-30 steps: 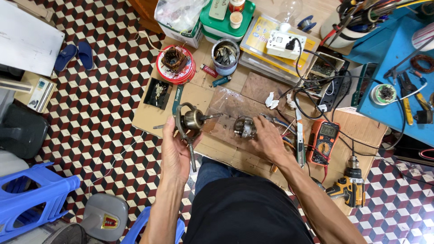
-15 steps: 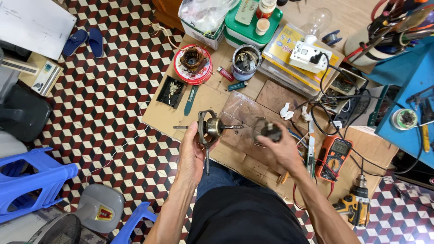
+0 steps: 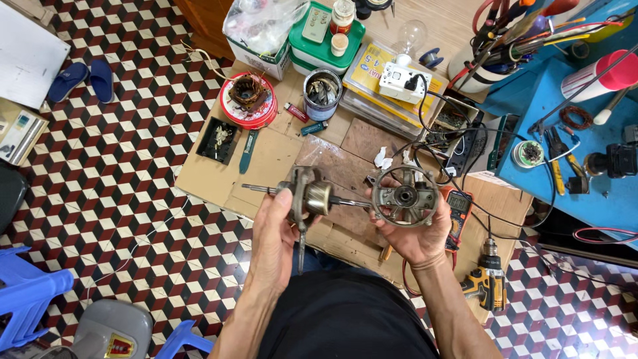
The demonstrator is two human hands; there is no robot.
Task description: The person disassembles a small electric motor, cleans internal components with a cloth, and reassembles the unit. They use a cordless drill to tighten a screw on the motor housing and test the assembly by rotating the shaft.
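Observation:
My left hand (image 3: 274, 234) grips a motor rotor with its long steel shaft (image 3: 307, 197), held level above the cardboard sheet (image 3: 266, 166). A thin metal tool (image 3: 300, 251) hangs down from that hand. My right hand (image 3: 413, 236) holds a round metal motor end cover (image 3: 404, 197) with a bearing at its middle, face toward me. The shaft tip points at the cover and sits just left of it, close to its rim. Both parts are lifted in front of my lap.
On the cardboard lie a red tin with a copper winding (image 3: 248, 100), a black parts tray (image 3: 218, 138), a can (image 3: 321, 93) and a multimeter (image 3: 457, 207). A yellow cordless drill (image 3: 489, 280) lies at right. A blue table (image 3: 571, 146) with tools stands at right, blue stools (image 3: 30, 292) at left.
Both hands rose from the cardboard toward me. The right hand turned the end cover so its face shows, and the rotor shaft now points at it.

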